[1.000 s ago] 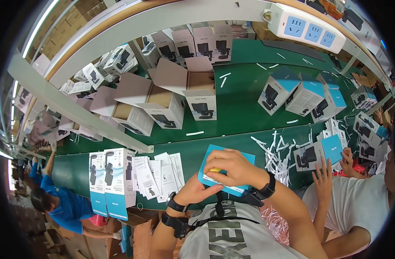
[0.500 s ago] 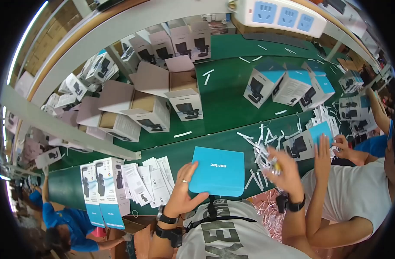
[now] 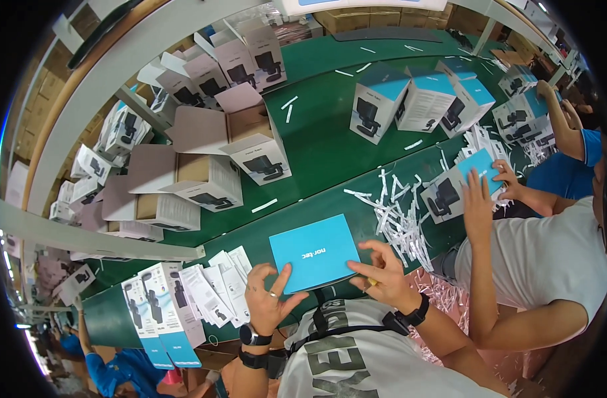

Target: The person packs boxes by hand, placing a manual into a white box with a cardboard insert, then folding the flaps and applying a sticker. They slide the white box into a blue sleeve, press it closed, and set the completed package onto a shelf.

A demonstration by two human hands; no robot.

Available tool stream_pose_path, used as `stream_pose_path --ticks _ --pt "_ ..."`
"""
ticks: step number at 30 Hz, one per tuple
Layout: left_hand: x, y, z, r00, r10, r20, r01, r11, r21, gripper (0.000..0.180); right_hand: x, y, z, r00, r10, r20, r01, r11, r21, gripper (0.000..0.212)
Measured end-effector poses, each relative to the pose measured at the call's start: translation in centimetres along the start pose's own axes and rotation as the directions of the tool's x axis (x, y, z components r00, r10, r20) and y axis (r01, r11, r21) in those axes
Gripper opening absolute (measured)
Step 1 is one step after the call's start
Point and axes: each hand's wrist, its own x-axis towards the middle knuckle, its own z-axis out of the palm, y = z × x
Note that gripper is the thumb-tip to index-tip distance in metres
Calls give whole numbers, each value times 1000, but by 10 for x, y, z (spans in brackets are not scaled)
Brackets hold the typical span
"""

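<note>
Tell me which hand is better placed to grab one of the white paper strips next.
Right. The right hand rests at the blue box's right edge, beside the white strip pile; the left hand is on the far side, near the leaflets.

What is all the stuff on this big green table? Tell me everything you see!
blue box: one, bright blue, flat on the table edge, between both hands
leaflets: a fanned pile, white, left of the blue box
paper strips: many, white, right of the blue box
open cartons: several, white and brown, upper left
standing boxes: several, white and blue, upper right
green table: one
co-worker's hand: on a box, right
left hand: fingers touching the blue box
right hand: fingers touching the blue box
</note>
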Motion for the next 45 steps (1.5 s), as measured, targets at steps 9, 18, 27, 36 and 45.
stream_pose_path --ticks 9,18,27,36,45 --pt "65 49 16 919 142 367 -237 945 226 78 -7 36 7 966 -257 36 260 961 -100 37" --pt "55 39 45 885 107 453 -274 906 322 84 -5 56 13 962 -271 19 272 961 -53 36" --pt "88 30 22 936 100 337 -177 963 205 105 -7 52 1 980 -200 -11 200 978 53 25" --pt "223 40 100 997 76 29 -81 957 277 101 -39 96 1 909 138 -393 -144 989 15 18" --pt "314 -27 137 986 52 157 -130 830 543 93 -105 85 3 758 628 -176 -610 778 149 12"
